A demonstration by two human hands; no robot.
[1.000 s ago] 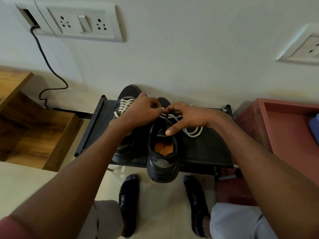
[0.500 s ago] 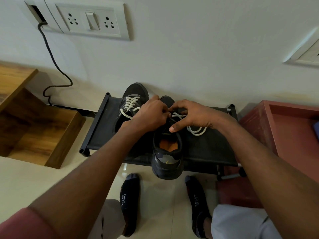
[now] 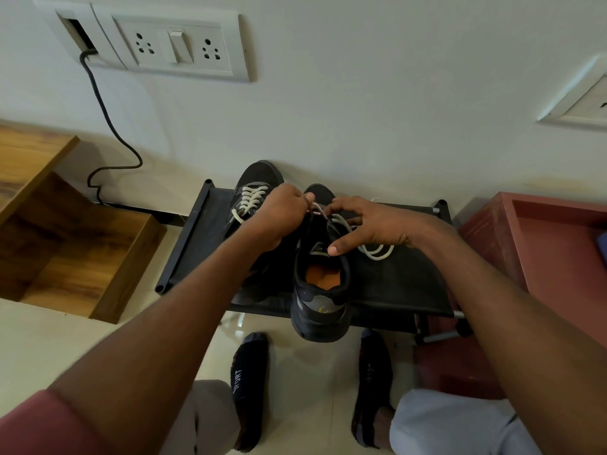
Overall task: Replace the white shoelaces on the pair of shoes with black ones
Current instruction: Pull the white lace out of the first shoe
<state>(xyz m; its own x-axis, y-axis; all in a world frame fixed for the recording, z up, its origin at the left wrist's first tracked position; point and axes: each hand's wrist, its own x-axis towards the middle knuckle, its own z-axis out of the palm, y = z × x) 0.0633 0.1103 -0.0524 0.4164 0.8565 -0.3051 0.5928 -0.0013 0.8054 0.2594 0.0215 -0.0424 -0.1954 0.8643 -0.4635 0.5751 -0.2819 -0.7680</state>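
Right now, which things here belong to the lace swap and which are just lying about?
Job:
right shoe
left shoe
white lace
left hand, pinching lace
right hand

Lying about:
rack
wooden shelf
red cabinet
wall sockets
black cable

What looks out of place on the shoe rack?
The right shoe sticks out heel-first over the shoe rack's front edge, its white lace spilled loose across the rack. The left shoe sits fully laced.
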